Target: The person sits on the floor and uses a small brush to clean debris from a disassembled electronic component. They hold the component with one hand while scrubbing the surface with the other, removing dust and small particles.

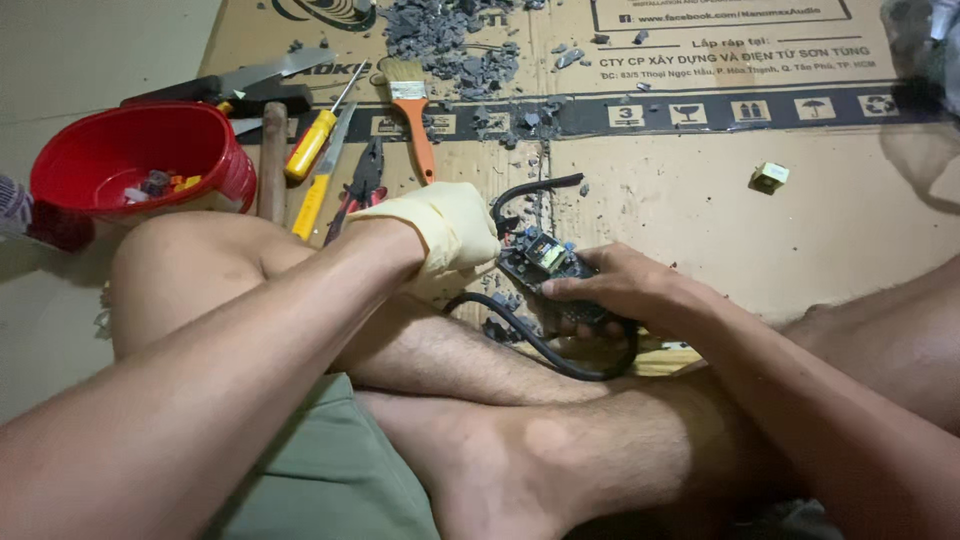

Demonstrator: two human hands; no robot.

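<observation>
My left hand (450, 232) wears a pale yellow glove and is closed against the left end of a small black circuit board (545, 258); what it grips is hidden. My bare right hand (622, 288) clamps the board from the right, fingers over its top. The board carries a yellow component, and a thick black cable (545, 350) loops from it under my right hand. A second black cable end (535, 187) sticks up behind the board. All of this rests over my crossed bare legs.
A flattened cardboard sheet (700, 190) covers the floor. Left of it stand a red bowl (130, 160) with small parts, yellow-handled screwdrivers (312, 145), pliers (362, 185), an orange-handled brush (415, 115), a hammer handle (272, 165). Grey debris (450, 40) lies far; a small yellow part (770, 177) right.
</observation>
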